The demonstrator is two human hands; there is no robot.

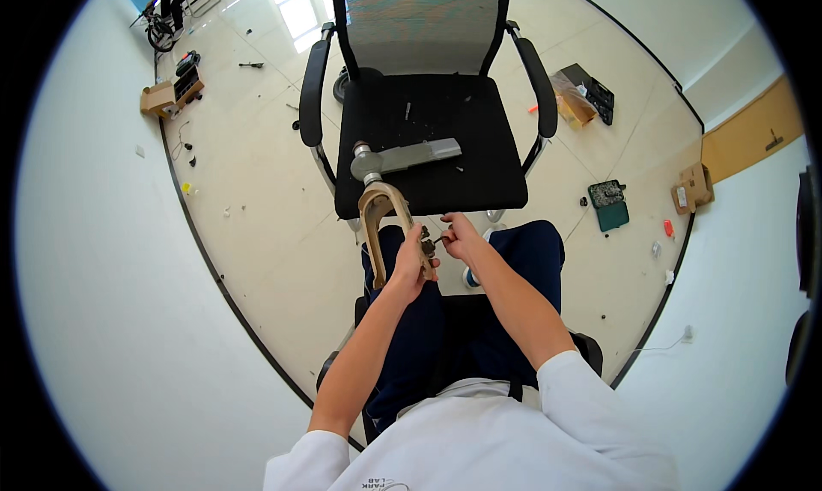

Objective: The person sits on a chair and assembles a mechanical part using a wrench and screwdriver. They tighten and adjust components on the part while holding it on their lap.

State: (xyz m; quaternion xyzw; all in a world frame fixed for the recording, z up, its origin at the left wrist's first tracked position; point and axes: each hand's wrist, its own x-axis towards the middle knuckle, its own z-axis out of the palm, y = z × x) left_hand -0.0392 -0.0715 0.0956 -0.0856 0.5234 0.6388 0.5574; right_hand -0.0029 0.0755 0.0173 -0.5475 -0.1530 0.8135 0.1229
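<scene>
A pale tiled floor (274,200) spreads between white walls, and facing us on it stands a black office chair (486,153) with a mesh back. On its seat we see a grey metal arm (419,154) lying from near the left edge toward the middle, with a few small bits (408,111) scattered beyond it. Joined to that arm's round end, a tan fork (370,232) slopes out over the seat's near edge, close to the near left corner, so that its legs hang above the lap. Our left hand (409,264) is closed around the fork's right leg, low down, beside a dark fitting (427,244). Our right hand (462,237) is pinched narrow, seemingly on a thin dark tool (440,239) pointing at that fitting; whether its tip is seated, we cannot tell. We judge the step in hand to be working a fastener on the fitting, whether loosening or tightening we cannot say. The next move, we think, calls for keeping the leg steady, lining the tool up straight and turning from the wrist without letting it slip
</scene>
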